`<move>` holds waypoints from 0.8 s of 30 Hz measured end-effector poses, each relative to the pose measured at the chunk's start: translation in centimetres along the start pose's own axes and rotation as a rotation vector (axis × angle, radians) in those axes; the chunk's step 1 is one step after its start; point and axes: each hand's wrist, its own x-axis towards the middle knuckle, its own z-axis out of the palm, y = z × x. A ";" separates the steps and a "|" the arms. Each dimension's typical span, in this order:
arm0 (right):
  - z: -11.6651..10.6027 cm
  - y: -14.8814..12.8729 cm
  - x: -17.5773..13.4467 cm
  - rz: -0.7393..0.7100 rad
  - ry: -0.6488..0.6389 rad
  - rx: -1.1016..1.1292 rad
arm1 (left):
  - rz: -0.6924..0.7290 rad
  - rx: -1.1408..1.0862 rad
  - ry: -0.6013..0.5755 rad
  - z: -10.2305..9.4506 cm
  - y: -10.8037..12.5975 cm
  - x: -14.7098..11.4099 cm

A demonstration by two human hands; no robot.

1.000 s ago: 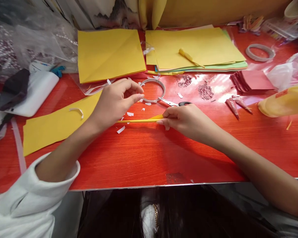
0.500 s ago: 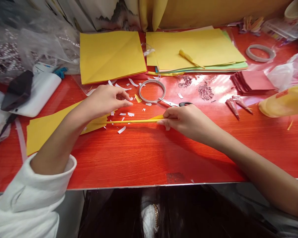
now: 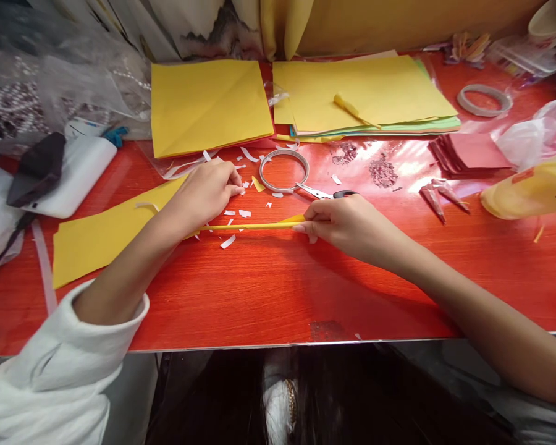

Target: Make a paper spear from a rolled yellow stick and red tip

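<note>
In my right hand (image 3: 338,225) is a thin roll of yellow paper (image 3: 250,226), pinched at its wider end. Its narrow end points left and reaches a long yellow paper strip (image 3: 97,238) on the table. My left hand (image 3: 208,188) is closed over the white paper scraps (image 3: 244,214), fingertips pinched at the table top; whatever they hold is too small to name. Just beyond the hands lies a roll of tape (image 3: 284,170). Scissors (image 3: 315,192) rest against it, their black handle partly behind my right hand.
Stacks of yellow paper (image 3: 208,108) and mixed coloured sheets (image 3: 361,89) lie at the back. To the right are red paper squares (image 3: 472,153), small cones (image 3: 438,198), another tape roll (image 3: 484,100) and a yellowish bottle (image 3: 523,194). A white device (image 3: 76,176) sits left.
My left hand has moved slightly right and down, and its fingers, apart before, have closed at the scraps. My right hand and the yellow roll stay in place.
</note>
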 end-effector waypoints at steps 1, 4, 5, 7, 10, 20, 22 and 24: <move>0.0 0.0 0.0 0.002 -0.003 0.001 | 0.001 0.007 0.013 0.1 -0.1 0.0; -0.1 0.0 0.0 0.007 -0.010 -0.006 | -0.035 0.016 0.039 0.2 -0.5 0.0; -0.1 0.0 0.0 0.009 -0.009 -0.012 | -0.048 0.015 0.045 0.1 -0.4 0.0; 0.0 0.0 0.0 0.012 -0.003 -0.030 | -0.052 0.005 0.079 0.0 0.3 -0.1; 0.1 0.0 0.0 0.004 0.013 -0.053 | 0.043 -0.059 0.130 -0.4 2.6 -0.6; 0.1 0.2 -0.1 -0.039 0.047 -0.087 | 0.120 -0.473 -0.271 0.0 6.3 -2.3; -0.1 0.3 -0.1 -0.046 0.052 -0.073 | 0.059 -0.537 -0.247 0.1 6.3 -2.4; -0.2 0.3 -0.1 -0.054 0.052 -0.064 | 0.031 -0.555 -0.241 0.0 6.3 -2.4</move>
